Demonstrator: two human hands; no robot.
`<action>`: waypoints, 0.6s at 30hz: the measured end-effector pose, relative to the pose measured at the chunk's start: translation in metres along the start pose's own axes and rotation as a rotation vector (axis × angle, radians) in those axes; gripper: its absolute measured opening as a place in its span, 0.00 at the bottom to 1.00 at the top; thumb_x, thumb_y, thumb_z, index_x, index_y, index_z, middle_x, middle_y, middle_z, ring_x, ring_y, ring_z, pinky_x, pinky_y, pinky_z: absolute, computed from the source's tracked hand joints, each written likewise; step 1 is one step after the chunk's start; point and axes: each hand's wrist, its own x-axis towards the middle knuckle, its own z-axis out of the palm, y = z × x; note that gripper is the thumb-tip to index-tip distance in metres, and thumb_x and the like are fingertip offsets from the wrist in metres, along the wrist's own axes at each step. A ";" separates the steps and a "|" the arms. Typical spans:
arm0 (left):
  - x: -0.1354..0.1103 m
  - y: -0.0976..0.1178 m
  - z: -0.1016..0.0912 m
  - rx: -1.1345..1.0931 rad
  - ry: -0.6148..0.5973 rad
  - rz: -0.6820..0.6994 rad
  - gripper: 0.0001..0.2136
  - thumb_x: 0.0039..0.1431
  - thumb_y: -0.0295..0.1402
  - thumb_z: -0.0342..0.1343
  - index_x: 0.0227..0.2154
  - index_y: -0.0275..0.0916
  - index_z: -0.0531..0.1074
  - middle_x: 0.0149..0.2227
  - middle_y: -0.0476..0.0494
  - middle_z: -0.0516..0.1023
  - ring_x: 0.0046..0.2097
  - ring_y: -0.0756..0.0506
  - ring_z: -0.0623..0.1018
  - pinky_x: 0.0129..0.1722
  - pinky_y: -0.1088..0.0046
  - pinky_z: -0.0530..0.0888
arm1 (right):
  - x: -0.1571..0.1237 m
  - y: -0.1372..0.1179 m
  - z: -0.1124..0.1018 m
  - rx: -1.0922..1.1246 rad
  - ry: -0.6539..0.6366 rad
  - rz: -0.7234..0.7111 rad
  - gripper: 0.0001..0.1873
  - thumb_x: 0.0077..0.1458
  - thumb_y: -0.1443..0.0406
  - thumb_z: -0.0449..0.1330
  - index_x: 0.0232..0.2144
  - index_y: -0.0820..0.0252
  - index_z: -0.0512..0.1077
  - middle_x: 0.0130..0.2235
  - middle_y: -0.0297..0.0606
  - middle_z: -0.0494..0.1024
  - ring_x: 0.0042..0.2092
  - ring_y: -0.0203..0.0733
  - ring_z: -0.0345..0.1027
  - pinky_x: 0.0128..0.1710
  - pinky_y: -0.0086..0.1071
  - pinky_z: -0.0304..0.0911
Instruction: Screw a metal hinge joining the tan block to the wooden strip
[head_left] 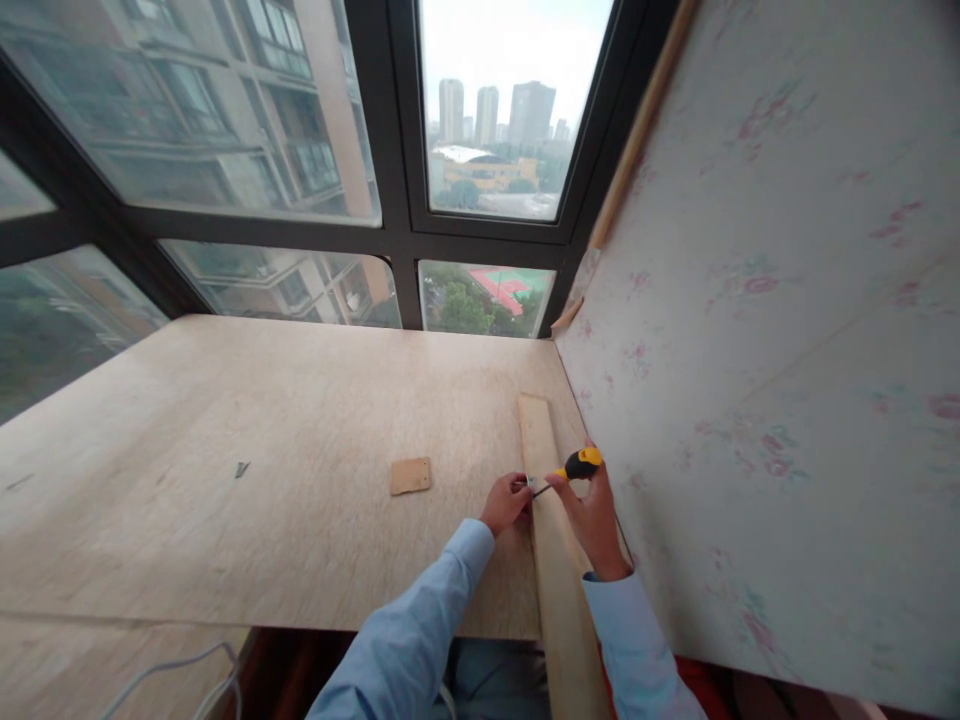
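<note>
A long wooden strip lies on the plywood board along the papered wall. My right hand is closed round a screwdriver with a yellow and black handle, its tip pointing left onto the strip. My left hand pinches a small metal part at that tip, too small to name, and rests on the strip's left edge. Both of my sleeves are light blue.
A small square wood offcut lies left of my hands, and a tiny dark piece farther left. A flower-patterned panel rises on the right. Dark-framed windows stand behind the board. A white cable hangs below its front edge.
</note>
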 end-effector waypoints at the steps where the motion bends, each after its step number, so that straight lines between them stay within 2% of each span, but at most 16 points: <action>1: 0.000 0.000 0.000 -0.004 0.002 -0.001 0.12 0.56 0.30 0.57 0.43 0.33 0.72 0.36 0.40 0.80 0.32 0.45 0.79 0.25 0.72 0.76 | -0.002 0.001 0.001 0.077 -0.033 0.010 0.41 0.50 0.51 0.63 0.62 0.58 0.55 0.57 0.50 0.68 0.57 0.51 0.64 0.59 0.49 0.57; 4: 0.000 0.000 0.001 0.005 0.024 -0.005 0.12 0.55 0.28 0.55 0.43 0.33 0.72 0.36 0.40 0.80 0.31 0.46 0.79 0.23 0.74 0.75 | -0.008 0.001 -0.002 0.319 -0.144 0.059 0.38 0.55 0.53 0.60 0.63 0.51 0.50 0.61 0.47 0.65 0.61 0.48 0.61 0.60 0.47 0.56; 7: 0.000 0.001 0.002 0.043 0.051 -0.013 0.13 0.55 0.28 0.55 0.43 0.32 0.72 0.37 0.40 0.80 0.31 0.46 0.79 0.23 0.74 0.74 | -0.009 -0.001 -0.010 0.407 -0.204 0.100 0.35 0.56 0.53 0.60 0.61 0.49 0.54 0.58 0.47 0.70 0.58 0.49 0.65 0.58 0.48 0.60; 10: 0.000 0.002 0.002 0.066 0.060 -0.011 0.13 0.54 0.27 0.55 0.43 0.32 0.72 0.38 0.40 0.80 0.31 0.45 0.79 0.23 0.75 0.74 | -0.004 -0.002 -0.015 0.287 -0.166 0.140 0.36 0.51 0.52 0.64 0.59 0.54 0.59 0.50 0.47 0.76 0.50 0.52 0.72 0.53 0.49 0.64; 14: -0.001 0.001 0.003 0.045 0.061 0.012 0.12 0.55 0.27 0.54 0.43 0.32 0.72 0.38 0.39 0.80 0.33 0.45 0.79 0.23 0.76 0.74 | 0.007 0.001 -0.014 0.010 0.000 0.103 0.42 0.40 0.50 0.69 0.55 0.60 0.65 0.47 0.46 0.76 0.47 0.54 0.71 0.51 0.49 0.64; 16: -0.001 0.000 0.003 0.039 0.060 0.018 0.12 0.55 0.28 0.54 0.43 0.32 0.72 0.38 0.39 0.80 0.34 0.45 0.79 0.22 0.77 0.74 | 0.009 0.003 -0.013 0.002 0.001 0.074 0.42 0.40 0.49 0.69 0.55 0.60 0.65 0.48 0.46 0.75 0.49 0.54 0.70 0.53 0.49 0.62; 18: -0.001 -0.001 0.004 0.043 0.061 0.015 0.13 0.55 0.28 0.55 0.43 0.32 0.72 0.38 0.39 0.80 0.33 0.45 0.79 0.22 0.77 0.74 | 0.008 0.004 -0.012 0.109 -0.065 0.058 0.41 0.44 0.50 0.67 0.57 0.59 0.62 0.52 0.47 0.73 0.53 0.53 0.68 0.56 0.48 0.60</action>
